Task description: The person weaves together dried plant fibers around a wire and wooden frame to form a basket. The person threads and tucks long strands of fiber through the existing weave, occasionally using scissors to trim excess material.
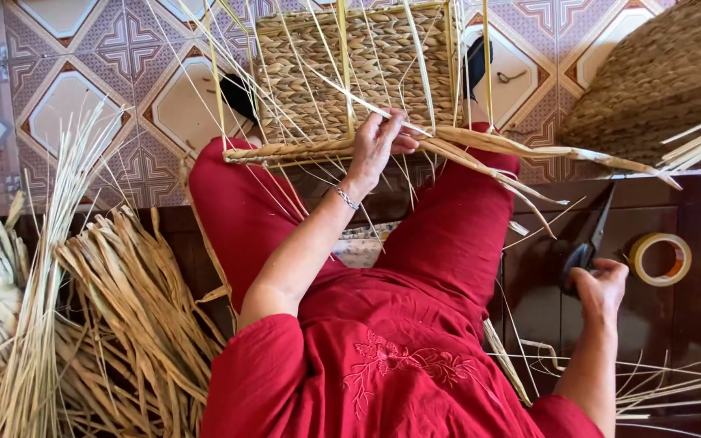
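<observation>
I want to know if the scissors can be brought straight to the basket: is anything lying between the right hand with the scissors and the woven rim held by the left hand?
Yes. The person's red-trousered right leg and loose straw strands trailing from the rim lie between the scissors and the left hand.

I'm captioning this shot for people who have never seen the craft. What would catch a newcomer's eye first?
Probably the half-woven basket at top centre, propped on the red-clad knees, loose straw strands fanning from it, with the left hand pinching strands at its braided rim. Next, the right hand holding black scissors over the dark floor, beside a roll of tape. A heap of straw fills the lower left.
</observation>
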